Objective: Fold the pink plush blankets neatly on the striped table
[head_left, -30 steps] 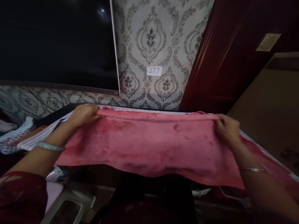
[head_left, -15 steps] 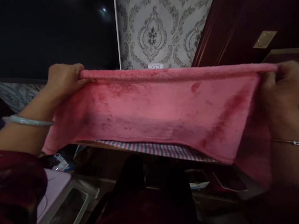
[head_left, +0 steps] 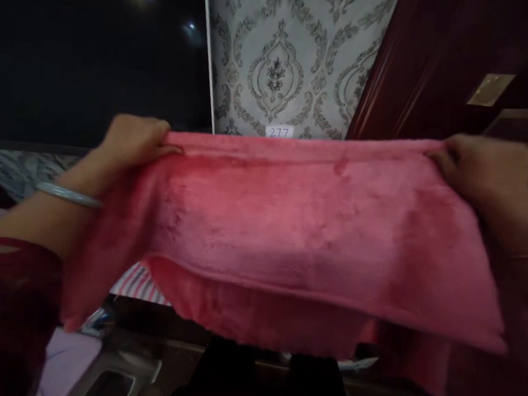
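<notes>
A pink plush cloth (head_left: 289,224), perhaps a towel or small blanket, hangs stretched between my two hands. My left hand (head_left: 136,141) pinches its upper edge near the left end, fingers closed. On the other side, my right hand (head_left: 478,168) grips the same edge, also closed. The cloth droops below in two layers, its lower front edge slanting down to the right. Behind it, part of a striped cloth (head_left: 143,285) shows at the lower left; the rest is covered.
A large black screen (head_left: 93,59) fills the upper left. Patterned wallpaper (head_left: 278,60) and a small paper marked 277 (head_left: 279,131) lie straight ahead. Dark red wood panelling (head_left: 427,64) stands at the right. A plastic stool (head_left: 72,359) is at the lower left.
My hands have come closer together, and the right hand has moved left and down. The pink cloth hangs lower, with a second layer now showing beneath and covering most of the striped cloth.
</notes>
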Demonstrator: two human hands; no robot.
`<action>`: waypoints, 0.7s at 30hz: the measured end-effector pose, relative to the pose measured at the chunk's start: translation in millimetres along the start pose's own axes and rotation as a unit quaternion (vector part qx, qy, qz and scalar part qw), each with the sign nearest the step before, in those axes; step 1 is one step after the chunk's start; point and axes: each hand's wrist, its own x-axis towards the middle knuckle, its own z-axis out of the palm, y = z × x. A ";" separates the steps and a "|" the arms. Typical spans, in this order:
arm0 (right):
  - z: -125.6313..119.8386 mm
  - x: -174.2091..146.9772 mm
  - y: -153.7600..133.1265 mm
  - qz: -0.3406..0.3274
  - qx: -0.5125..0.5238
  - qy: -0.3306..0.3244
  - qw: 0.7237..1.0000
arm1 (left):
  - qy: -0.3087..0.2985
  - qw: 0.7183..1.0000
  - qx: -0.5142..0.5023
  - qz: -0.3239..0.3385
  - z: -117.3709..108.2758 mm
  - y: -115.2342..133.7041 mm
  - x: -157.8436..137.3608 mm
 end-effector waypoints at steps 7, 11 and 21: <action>169.0 -6.3 -37.3 -0.070 0.020 -0.201 0.977 | -0.157 0.979 -0.085 0.095 151.3 78.6 37.5; 243.3 -24.3 -54.2 -0.081 0.017 -0.306 0.948 | -0.206 0.967 -0.125 0.085 226.5 126.1 45.4; 346.1 -47.6 -33.7 -0.041 0.120 -0.376 0.918 | -0.363 0.889 -0.268 -0.083 304.9 82.4 29.1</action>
